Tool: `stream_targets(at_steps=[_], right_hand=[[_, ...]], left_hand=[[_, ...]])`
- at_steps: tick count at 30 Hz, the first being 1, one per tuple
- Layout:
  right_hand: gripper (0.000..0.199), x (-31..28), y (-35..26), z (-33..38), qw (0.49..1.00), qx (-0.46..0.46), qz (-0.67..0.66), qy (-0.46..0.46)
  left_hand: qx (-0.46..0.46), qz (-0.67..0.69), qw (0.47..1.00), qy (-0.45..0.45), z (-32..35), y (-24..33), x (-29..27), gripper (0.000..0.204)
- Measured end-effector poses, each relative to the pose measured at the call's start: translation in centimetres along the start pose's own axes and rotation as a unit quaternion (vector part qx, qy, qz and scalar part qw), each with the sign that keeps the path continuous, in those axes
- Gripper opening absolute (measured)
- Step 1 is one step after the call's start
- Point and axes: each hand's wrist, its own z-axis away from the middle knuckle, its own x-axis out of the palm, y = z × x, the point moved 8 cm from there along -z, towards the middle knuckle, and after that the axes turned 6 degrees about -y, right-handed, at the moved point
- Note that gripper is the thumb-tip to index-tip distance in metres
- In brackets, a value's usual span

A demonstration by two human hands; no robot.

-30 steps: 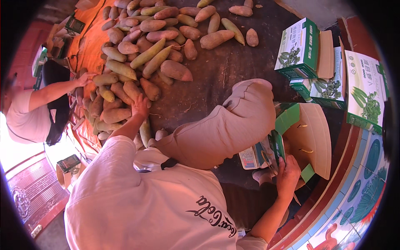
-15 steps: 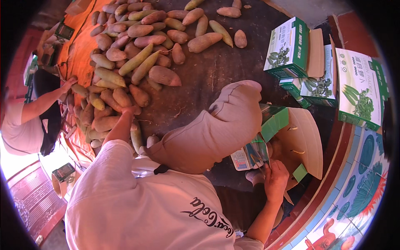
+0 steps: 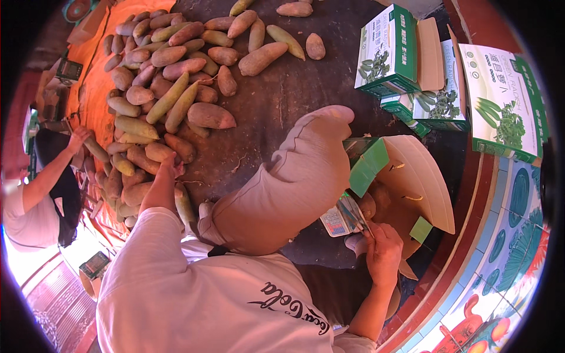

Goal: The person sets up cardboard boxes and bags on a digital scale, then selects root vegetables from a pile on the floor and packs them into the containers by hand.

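Note:
At the near edge of a large heap of green and reddish radishes [image 3: 176,70], my left hand [image 3: 169,163] is closed around the end of a reddish radish [image 3: 156,152]. Other radishes hide some of its fingers. My right hand [image 3: 385,244] is at the near side of an opened carton [image 3: 421,176] with brown inner walls and green flaps. Its fingers are pinched together on something thin at the carton's edge; I cannot make out what. Beside them is a white panel with coloured keys [image 3: 335,222]. Inside the carton, round radishes [image 3: 379,197] show partly.
Green-and-white cartons [image 3: 385,53] stand at the right, one upright by a tiled wall [image 3: 494,253]. The dark ground sheet [image 3: 271,106] spreads beyond my bent leg [image 3: 288,182]. A co-worker's hand [image 3: 79,138] touches a radish at far left. Dark displays [image 3: 70,69] are there too.
The whole view has shifted, so the heap and cartons appear further left. My left hand stays at the same radish, my right hand at the carton's edge.

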Motion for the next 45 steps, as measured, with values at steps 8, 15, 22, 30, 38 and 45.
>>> stream_targets(at_steps=[8, 15, 22, 30, 38, 45], right_hand=[[0.023, 0.1, 0.2, -0.5, 1.0, 0.014, 0.004, -0.008], [0.02, -0.1, -0.2, -0.7, 0.999, -0.003, 0.006, 0.033], [0.009, -0.4, -0.3, -0.1, 0.999, 0.006, 0.035, 0.028], [0.006, 0.8, -0.4, 0.8, 0.996, -0.038, 0.035, 0.069], [0.009, 2.8, -0.6, 2.3, 0.994, -0.018, 0.095, 0.055], [0.012, 2.6, -0.3, 2.8, 0.992, -0.034, 0.088, 0.078]], left_hand=[[-0.003, -0.03, 0.998, 0.049, 0.3, 0.9, 1.4, 0.048], [0.047, -0.077, 0.996, -0.021, 1.2, 0.9, 1.8, 0.043], [0.046, -0.295, 0.947, -0.121, 12.9, -2.6, 7.6, 0.035], [0.034, -0.285, 0.895, -0.341, 23.0, -2.8, 18.0, 0.034], [0.433, -0.409, 0.687, -0.416, 47.8, 3.2, 28.3, 0.039], [0.385, -0.532, 0.512, -0.554, 59.0, -8.8, 34.6, 0.047]])
